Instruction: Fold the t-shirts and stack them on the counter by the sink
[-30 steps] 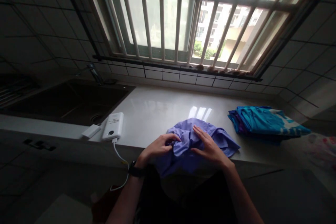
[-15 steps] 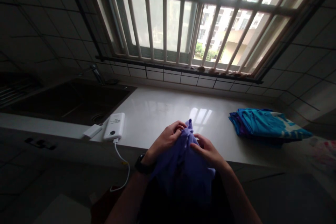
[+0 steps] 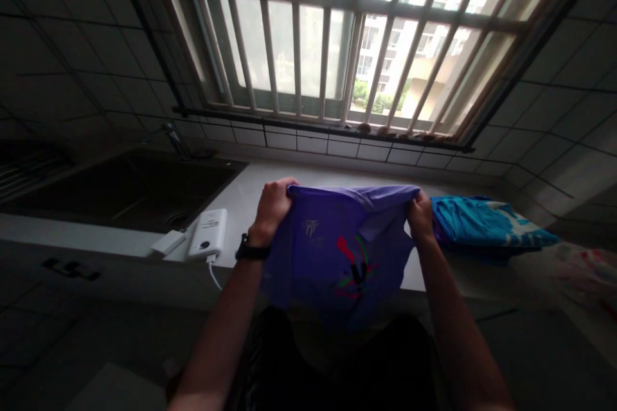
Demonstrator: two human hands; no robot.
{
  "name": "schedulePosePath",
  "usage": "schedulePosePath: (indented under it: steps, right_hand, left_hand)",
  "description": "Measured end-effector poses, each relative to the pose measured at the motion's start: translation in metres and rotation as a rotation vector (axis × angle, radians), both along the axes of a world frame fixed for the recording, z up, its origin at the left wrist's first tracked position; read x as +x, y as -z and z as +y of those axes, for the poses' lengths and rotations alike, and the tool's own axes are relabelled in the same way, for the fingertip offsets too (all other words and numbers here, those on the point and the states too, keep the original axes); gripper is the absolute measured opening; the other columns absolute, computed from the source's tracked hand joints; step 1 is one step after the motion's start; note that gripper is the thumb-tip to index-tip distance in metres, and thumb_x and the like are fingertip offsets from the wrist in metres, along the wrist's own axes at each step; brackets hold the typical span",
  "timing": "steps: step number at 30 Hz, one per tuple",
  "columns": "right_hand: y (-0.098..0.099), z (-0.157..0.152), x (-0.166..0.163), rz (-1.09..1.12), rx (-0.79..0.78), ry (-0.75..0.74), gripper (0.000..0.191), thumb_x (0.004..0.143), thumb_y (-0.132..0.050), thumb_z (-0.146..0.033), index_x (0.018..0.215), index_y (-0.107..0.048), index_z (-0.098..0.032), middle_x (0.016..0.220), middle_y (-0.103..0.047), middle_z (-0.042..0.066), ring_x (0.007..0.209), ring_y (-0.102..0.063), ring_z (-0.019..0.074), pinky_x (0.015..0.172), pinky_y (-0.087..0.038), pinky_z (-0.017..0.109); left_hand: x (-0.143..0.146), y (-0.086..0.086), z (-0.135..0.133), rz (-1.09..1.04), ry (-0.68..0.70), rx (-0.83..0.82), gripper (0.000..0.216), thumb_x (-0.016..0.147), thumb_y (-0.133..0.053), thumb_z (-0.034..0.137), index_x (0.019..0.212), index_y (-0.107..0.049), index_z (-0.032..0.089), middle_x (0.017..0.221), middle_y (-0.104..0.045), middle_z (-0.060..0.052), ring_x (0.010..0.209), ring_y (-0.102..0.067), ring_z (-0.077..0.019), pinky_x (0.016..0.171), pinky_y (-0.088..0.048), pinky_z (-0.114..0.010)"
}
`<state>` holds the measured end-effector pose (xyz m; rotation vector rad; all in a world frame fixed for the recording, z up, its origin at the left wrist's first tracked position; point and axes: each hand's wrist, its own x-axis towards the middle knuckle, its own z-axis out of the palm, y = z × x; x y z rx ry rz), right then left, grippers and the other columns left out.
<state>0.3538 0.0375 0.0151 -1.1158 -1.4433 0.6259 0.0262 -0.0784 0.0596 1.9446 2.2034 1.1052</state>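
A purple garment [image 3: 337, 250] with a small printed design hangs spread out in front of me, above the near edge of the white counter [image 3: 299, 189]. My left hand [image 3: 272, 202] is closed on its upper left corner. My right hand [image 3: 421, 215] is closed on its upper right corner. The cloth is stretched between the two fists and drops down toward my body. A dark watch sits on my left wrist.
A folded blue and teal cloth [image 3: 482, 223] lies on the counter at the right. A white power bank [image 3: 208, 233] with a cable and a small white block [image 3: 166, 243] rest beside the dark sink [image 3: 120, 189]. A barred window [image 3: 328, 38] stands behind.
The purple garment was bunched on the counter under both hands. Both hands gathered it, lifted it and moved apart, so it now hangs spread open between them.
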Motion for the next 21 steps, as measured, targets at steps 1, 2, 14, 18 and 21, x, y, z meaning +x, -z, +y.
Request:
schedulePosePath:
  steps: [1, 2, 14, 18, 21]
  right_hand:
    - [-0.006, 0.013, -0.004, -0.091, 0.047, 0.068, 0.032, 0.089, -0.049, -0.038, 0.107, -0.065, -0.016, 0.098, -0.072, 0.011, 0.097, -0.067, 0.0273, 0.087, -0.054, 0.041]
    - [-0.011, 0.024, -0.007, -0.180, 0.087, 0.125, 0.038, 0.089, -0.047, -0.031, 0.118, -0.063, -0.014, 0.110, -0.071, 0.016, 0.108, -0.066, 0.0293, 0.095, -0.052, 0.044]
    - [0.107, -0.048, -0.022, -0.893, -0.056, -0.289, 0.036, 0.095, -0.057, -0.038, 0.125, -0.067, -0.022, 0.141, -0.061, 0.014, 0.128, -0.060, 0.0278, 0.108, -0.048, 0.042]
    - [0.102, -0.035, 0.009, -0.683, -0.079, -0.111, 0.023, 0.096, -0.051, -0.032, 0.103, -0.070, -0.022, 0.105, -0.074, 0.010, 0.101, -0.070, 0.0246, 0.094, -0.054, 0.037]
    - [0.090, -0.025, 0.046, -0.530, 0.003, 0.235, 0.029, 0.094, -0.044, -0.024, 0.109, -0.068, -0.017, 0.105, -0.072, 0.015, 0.102, -0.067, 0.0279, 0.096, -0.052, 0.044]
  left_hand:
    - [0.003, -0.004, 0.014, 0.047, -0.031, 0.084, 0.034, 0.089, -0.047, 0.008, 0.110, -0.072, 0.016, 0.105, -0.077, -0.010, 0.102, -0.070, -0.0222, 0.090, -0.054, -0.033]
    - [0.008, -0.005, 0.027, 0.102, -0.079, 0.148, 0.041, 0.090, -0.043, 0.005, 0.121, -0.068, 0.014, 0.120, -0.073, -0.013, 0.114, -0.066, -0.0233, 0.098, -0.052, -0.036]
    - [0.072, 0.144, -0.007, 0.373, -0.030, -0.400, 0.058, 0.101, -0.041, 0.041, 0.154, -0.045, 0.016, 0.164, -0.034, -0.019, 0.152, -0.029, -0.0390, 0.121, -0.027, -0.062]
    - [0.070, 0.146, -0.004, 0.403, -0.020, -0.417, 0.060, 0.102, -0.037, 0.044, 0.156, -0.042, 0.018, 0.166, -0.031, -0.017, 0.153, -0.028, -0.0378, 0.121, -0.026, -0.061]
    - [0.069, 0.144, -0.002, 0.397, -0.022, -0.420, 0.061, 0.102, -0.036, 0.045, 0.157, -0.041, 0.019, 0.166, -0.030, -0.016, 0.153, -0.027, -0.0373, 0.121, -0.026, -0.061]
